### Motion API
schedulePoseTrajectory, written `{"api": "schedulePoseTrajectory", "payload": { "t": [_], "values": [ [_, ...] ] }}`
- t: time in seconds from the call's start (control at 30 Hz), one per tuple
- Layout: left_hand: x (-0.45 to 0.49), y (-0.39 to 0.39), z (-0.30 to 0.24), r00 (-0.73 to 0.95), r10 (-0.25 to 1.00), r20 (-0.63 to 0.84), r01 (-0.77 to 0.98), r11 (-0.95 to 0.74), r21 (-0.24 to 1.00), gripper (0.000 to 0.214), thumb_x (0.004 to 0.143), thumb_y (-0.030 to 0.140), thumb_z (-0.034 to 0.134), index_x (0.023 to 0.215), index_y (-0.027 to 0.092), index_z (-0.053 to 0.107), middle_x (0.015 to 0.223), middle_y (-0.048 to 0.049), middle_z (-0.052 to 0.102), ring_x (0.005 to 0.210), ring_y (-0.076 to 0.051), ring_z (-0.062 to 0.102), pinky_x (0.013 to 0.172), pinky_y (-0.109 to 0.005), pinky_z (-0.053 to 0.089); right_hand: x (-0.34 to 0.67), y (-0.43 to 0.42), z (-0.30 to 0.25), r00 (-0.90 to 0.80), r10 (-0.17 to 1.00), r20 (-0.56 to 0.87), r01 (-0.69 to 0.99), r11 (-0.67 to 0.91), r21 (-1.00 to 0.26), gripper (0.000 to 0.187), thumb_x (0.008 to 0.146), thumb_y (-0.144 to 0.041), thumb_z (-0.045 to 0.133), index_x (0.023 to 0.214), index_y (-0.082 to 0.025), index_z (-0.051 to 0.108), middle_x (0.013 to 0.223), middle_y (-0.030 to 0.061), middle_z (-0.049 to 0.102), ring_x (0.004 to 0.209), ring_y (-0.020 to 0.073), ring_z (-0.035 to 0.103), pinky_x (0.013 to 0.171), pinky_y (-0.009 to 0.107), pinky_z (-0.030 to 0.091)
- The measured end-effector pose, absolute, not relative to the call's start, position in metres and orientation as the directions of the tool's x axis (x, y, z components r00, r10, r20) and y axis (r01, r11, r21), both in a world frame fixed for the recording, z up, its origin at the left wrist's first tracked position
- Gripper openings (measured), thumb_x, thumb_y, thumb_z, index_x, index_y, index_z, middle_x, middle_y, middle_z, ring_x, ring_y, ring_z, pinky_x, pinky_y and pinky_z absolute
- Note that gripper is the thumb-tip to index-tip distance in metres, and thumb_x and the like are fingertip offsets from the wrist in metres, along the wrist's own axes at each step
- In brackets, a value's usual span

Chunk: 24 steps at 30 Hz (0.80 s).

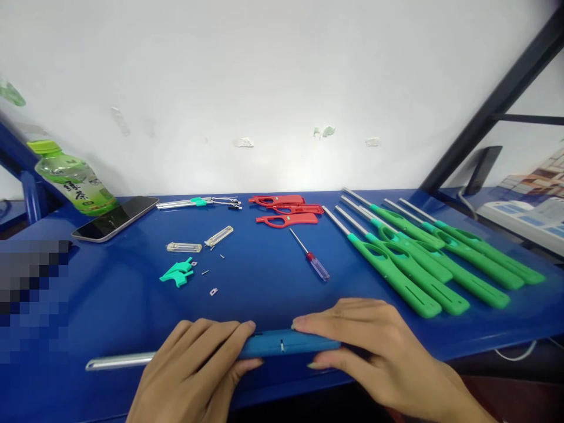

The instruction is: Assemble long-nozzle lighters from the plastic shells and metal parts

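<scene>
A blue long-nosed lighter (288, 343) lies level across the front of the blue table, its metal tube (121, 361) pointing left. My left hand (198, 364) grips it where tube and handle meet and hides that stretch. Around the right end of the handle, my right hand (370, 346) is closed, fingers on top and thumb underneath. Beyond the hands lie turquoise trigger pieces (177, 272), two clear fuel tanks (184, 247), and a few tiny metal bits (214, 291). A screwdriver (312, 258) with a clear purplish handle rests near the middle.
Several green lighters (396, 276) lie side by side at the right. Red handle shells (288, 220) and metal tubes with wires (198, 202) sit along the back by the wall. At the left are a phone (117, 218) and a green-capped bottle (74, 179).
</scene>
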State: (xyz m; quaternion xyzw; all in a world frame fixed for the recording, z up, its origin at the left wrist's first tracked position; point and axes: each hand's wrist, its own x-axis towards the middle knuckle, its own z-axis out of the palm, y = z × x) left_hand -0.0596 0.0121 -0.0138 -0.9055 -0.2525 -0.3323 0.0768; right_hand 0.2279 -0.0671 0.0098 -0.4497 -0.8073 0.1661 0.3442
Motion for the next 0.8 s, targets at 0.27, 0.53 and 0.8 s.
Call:
{"api": "schedulePoseTrajectory", "payload": {
  "t": [0.27,0.53,0.8],
  "values": [
    [-0.057,0.011,-0.015,0.678,0.393,0.621,0.479,-0.877,0.033,0.033,0.108,0.020,0.061,0.141,0.020,0.065,0.104,-0.0005,0.079,0.088,-0.015,0.072,0.088,-0.032,0.049,0.222,-0.066,0.019,-0.299,0.866,0.401,0.603,0.497,-0.625,0.018,0.105,-0.023,0.071,0.122,-0.023,0.077,0.107,-0.0018,0.084,0.093,0.0147,0.075,0.090,0.025,0.056],
    [-0.054,0.010,-0.016,0.671,0.385,0.634,0.466,-0.884,0.043,0.034,0.104,0.010,0.062,0.137,0.017,0.066,0.112,-0.0049,0.074,0.101,-0.017,0.068,0.099,-0.034,0.045,0.225,-0.062,0.010,-0.329,0.775,0.539,0.655,0.598,-0.461,0.024,0.106,-0.022,0.070,0.129,-0.022,0.074,0.117,0.0018,0.082,0.103,0.0160,0.073,0.097,0.027,0.057],
    [-0.052,0.006,-0.018,0.644,0.463,0.609,0.513,-0.852,0.105,0.035,0.104,0.014,0.062,0.138,0.023,0.065,0.128,-0.0067,0.069,0.115,-0.020,0.067,0.103,-0.033,0.048,0.226,-0.065,0.002,-0.323,0.831,0.453,0.787,0.502,-0.360,0.032,0.108,-0.025,0.064,0.138,-0.034,0.071,0.144,0.0008,0.072,0.129,0.0235,0.066,0.115,0.041,0.055]
  ]
}}
